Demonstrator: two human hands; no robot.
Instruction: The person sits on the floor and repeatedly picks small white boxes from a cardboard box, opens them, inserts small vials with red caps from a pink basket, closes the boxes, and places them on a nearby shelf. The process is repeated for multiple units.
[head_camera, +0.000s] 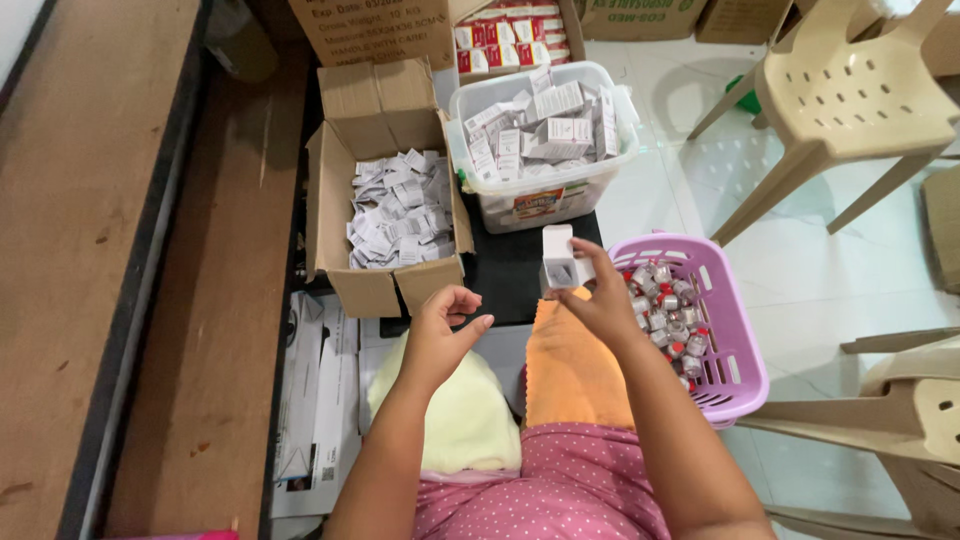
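While the left hand (440, 335) curls empty, the right hand (600, 300) pinches a small white open-flapped carton (557, 258).

We count two hands, the left hand (440, 335) and the right hand (600, 300), and one small white carton (557, 258). There is one open cardboard box (345, 215) of folded leaflets, one clear plastic tub (600, 180) of flat cartons, one purple basket (745, 365) of vials too many to number, and two beige plastic chairs (850, 100).

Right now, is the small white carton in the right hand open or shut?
Open: the small white carton in the right hand has its top flap raised, showing a dark opening. Contents cannot be told.
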